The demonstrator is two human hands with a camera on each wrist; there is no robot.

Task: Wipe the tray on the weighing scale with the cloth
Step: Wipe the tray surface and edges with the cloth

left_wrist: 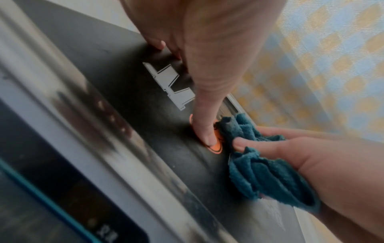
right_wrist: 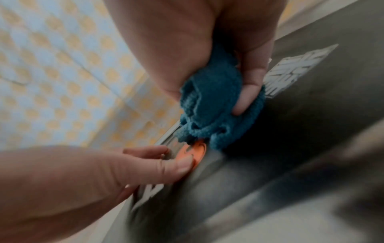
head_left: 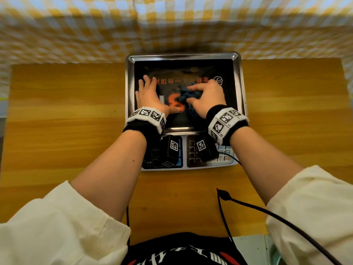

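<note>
The right hand (head_left: 207,98) grips the bunched blue cloth (head_left: 188,94) on the steel tray (head_left: 183,56). The left hand (head_left: 150,96) presses flat, fingers straight, near the tray's left edge.

Head view looks down; wrist views close, sharing tray (head_left: 183,56).

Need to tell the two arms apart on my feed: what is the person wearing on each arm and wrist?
Both arms match. Cream sleeves are pushed up above the elbows, forearms bare. Each wrist carries a black band wrapped by a white cuff of black-and-white square markers: left cuff, right cuff. A black camera block with its own marker hangs under each wrist. Black cables trail back toward the body.
</note>
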